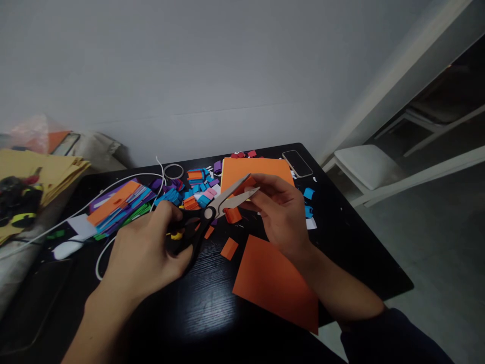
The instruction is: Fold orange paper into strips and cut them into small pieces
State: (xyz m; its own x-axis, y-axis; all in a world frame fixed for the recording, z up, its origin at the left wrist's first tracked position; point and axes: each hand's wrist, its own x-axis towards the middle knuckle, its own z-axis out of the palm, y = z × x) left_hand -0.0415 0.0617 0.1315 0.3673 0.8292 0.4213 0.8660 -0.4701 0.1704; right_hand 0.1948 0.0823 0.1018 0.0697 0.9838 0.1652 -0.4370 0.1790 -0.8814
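Note:
My left hand [142,253] grips the black handles of a pair of scissors [208,213], whose blades stand apart and point right. Between the fingers of my right hand [282,212] is a small orange paper piece [244,187], partly hidden by the blades and fingers. The upper blade lies against this piece. Under my right wrist an orange paper sheet [273,283] lies on the black table. Small cut orange pieces [229,248] lie below the scissors. Behind my right hand is a stack of orange sheets [257,169].
Bundled coloured paper strips [117,205] and a white cable [129,175] lie at the left. Many small blue, purple and orange scraps [170,196] cover the table's middle. A phone [298,163] lies at the back right, near a white stool [366,164].

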